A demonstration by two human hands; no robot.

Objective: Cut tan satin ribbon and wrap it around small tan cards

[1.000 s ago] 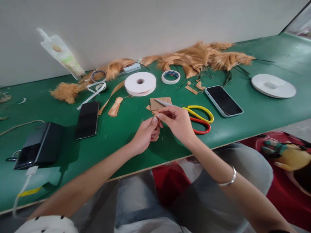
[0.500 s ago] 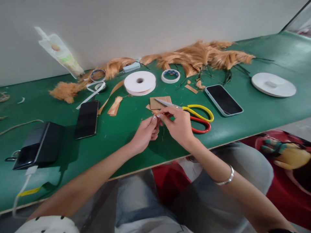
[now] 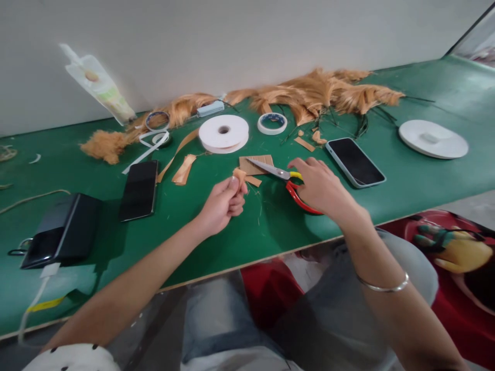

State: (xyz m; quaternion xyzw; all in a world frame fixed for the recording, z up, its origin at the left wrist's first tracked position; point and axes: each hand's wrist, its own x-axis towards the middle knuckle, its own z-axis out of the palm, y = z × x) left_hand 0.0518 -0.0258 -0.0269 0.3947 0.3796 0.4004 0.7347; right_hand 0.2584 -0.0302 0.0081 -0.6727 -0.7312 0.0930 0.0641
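Tan tuft [image 3: 238, 175] pinched in left hand [image 3: 220, 206] grip, right hand [image 3: 319, 188] on scissors [image 3: 288, 180]

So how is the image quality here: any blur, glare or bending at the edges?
Head view: even, soft lighting, with faint shadows under the left hand and right hand. Mild blur on the right hand over the scissors. The table edge bows, showing wide-angle distortion. No strong glare; the phone screen stays dark.
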